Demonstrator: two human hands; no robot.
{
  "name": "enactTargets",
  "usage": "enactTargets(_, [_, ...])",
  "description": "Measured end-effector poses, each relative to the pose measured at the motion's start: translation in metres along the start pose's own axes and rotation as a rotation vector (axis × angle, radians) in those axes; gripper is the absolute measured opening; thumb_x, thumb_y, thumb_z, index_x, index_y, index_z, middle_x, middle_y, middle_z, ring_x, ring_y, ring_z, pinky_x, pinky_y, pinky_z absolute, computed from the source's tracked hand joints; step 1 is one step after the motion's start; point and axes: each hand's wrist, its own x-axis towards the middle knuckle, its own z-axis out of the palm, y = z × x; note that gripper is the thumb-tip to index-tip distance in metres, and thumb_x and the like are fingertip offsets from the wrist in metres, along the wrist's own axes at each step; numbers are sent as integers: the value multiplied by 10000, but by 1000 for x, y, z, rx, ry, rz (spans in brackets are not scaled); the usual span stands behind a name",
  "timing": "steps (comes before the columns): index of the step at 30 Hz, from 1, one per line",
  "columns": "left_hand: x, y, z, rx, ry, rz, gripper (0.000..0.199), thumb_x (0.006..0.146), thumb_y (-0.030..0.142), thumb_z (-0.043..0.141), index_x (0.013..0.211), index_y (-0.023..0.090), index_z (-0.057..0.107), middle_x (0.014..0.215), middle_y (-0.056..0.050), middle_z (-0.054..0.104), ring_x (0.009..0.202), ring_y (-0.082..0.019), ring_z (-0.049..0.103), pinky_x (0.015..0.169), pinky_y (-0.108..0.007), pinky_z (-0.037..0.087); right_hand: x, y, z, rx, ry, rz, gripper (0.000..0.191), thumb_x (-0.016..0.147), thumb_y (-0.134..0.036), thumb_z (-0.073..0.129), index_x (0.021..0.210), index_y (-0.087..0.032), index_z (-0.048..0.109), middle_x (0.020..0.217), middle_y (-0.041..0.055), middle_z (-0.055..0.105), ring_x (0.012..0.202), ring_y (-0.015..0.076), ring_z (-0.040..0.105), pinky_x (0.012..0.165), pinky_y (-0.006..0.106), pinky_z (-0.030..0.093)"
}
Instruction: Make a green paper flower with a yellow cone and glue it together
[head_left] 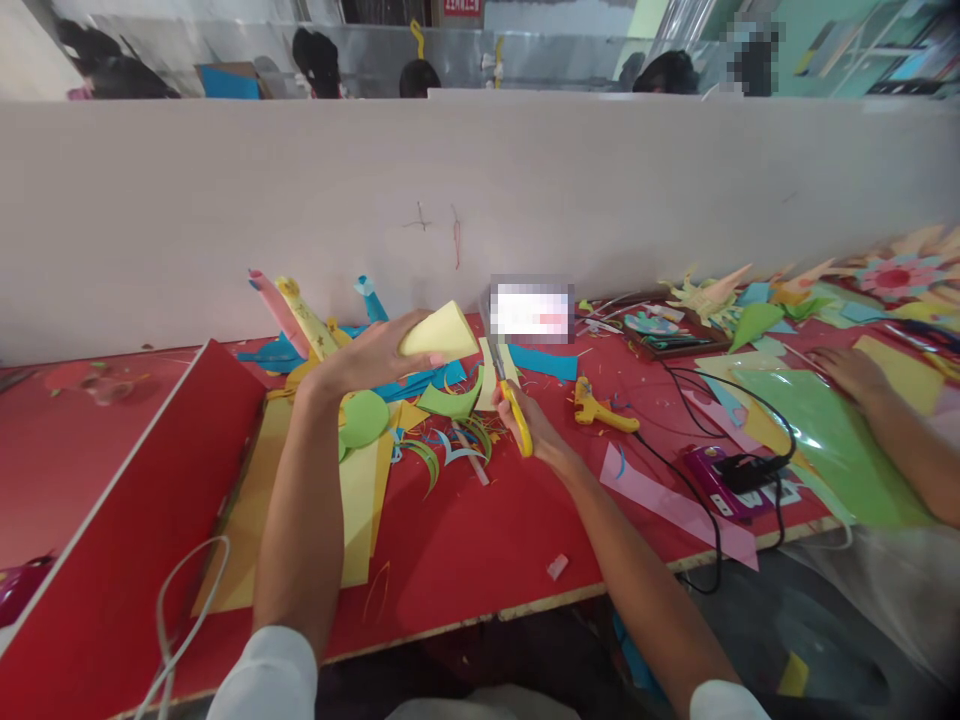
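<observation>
My left hand [379, 355] is closed around a pale yellow piece of paper [444, 335], folded or rolled over on itself and raised above the table. My right hand [525, 425] grips scissors with yellow handles [517, 418]; their metal blades point up and away from me, close to the right side of a pale yellow strip [487, 378]. Whether the blades touch that strip I cannot tell. Below my hands lie a green paper disc [364, 418], curved green offcuts [454, 398] and blue paper strips [544, 362].
A yellow glue gun [600, 408] and a purple power box [724, 480] with black cables lie to the right. Beyond them a co-worker's hand [844, 372] rests near green sheets [840, 440]. A red divider [165, 500] stands left; a white partition [300, 200] runs behind.
</observation>
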Motion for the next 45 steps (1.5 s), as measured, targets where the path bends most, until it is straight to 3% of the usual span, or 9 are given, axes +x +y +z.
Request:
enactTargets(6, [-1, -4, -2, -9, 59, 13, 855, 922, 793, 588, 1531, 194, 546, 850, -58, 755, 733, -226, 709, 681, -315, 527, -3, -10, -3, 2, -13, -55, 431, 982, -674, 436, 890, -254, 466, 696, -34, 490, 591, 158, 475, 569, 291, 315])
enactTargets(10, [-1, -3, -1, 60, 123, 18, 827, 914, 762, 618, 1535, 219, 562, 983, -79, 766, 841, -249, 718, 746, -333, 529, -2, -7, -2, 9, -32, -35, 437, 972, -680, 441, 878, -254, 464, 665, -38, 478, 567, 152, 462, 555, 278, 308])
enactTargets(19, [4, -4, 5, 145, 220, 48, 808, 925, 725, 640, 1579, 261, 541, 1198, -122, 759, 1056, -343, 716, 928, -458, 558, 0, -1, 2, -27, 5, 36, 348, 921, -600, 558, 879, -257, 510, 711, -8, 605, 635, 183, 576, 579, 278, 356])
enactTargets(22, [8, -10, 10, 27, 270, 105, 826, 944, 756, 606, 1578, 231, 525, 1224, -132, 749, 1065, -344, 725, 953, -476, 582, 2, 3, 7, -5, 71, 46, 370, 915, -624, 556, 885, -257, 523, 700, -16, 603, 635, 182, 576, 580, 279, 367])
enactTargets(24, [14, -13, 18, -151, 329, 149, 783, 936, 760, 626, 1505, 225, 568, 1139, -116, 752, 950, -302, 742, 860, -433, 618, 4, 8, 11, 5, 132, 51, 422, 928, -675, 509, 861, -259, 510, 655, -26, 559, 611, 177, 546, 571, 284, 362])
enactTargets(28, [34, -7, 47, -637, 409, 163, 622, 921, 740, 682, 1251, 216, 630, 965, -90, 719, 675, -207, 717, 569, -321, 584, 6, 17, 16, 52, 225, 48, 565, 953, -806, 395, 803, -266, 475, 592, -40, 457, 554, 160, 459, 554, 295, 348])
enactTargets(32, [51, 13, 79, -897, 511, 161, 535, 878, 645, 799, 1131, 208, 620, 947, -74, 723, 705, -178, 725, 567, -275, 584, 6, 21, 17, 82, 264, 15, 660, 936, -904, 349, 765, -272, 436, 593, -36, 434, 558, 160, 449, 562, 304, 337])
enactTargets(38, [58, 28, 105, -965, 605, 145, 501, 868, 612, 818, 1063, 191, 628, 930, -62, 741, 741, -169, 742, 581, -246, 569, 9, 27, 19, 95, 265, 21, 707, 903, -963, 345, 758, -275, 427, 579, -39, 436, 572, 167, 453, 574, 308, 354])
enactTargets(45, [64, 19, 108, -928, 671, 151, 546, 811, 629, 859, 1017, 206, 582, 909, -39, 714, 736, -161, 727, 588, -250, 570, 11, 37, 21, 110, 260, 24, 707, 909, -957, 362, 761, -272, 453, 580, -33, 455, 546, 162, 456, 546, 302, 363])
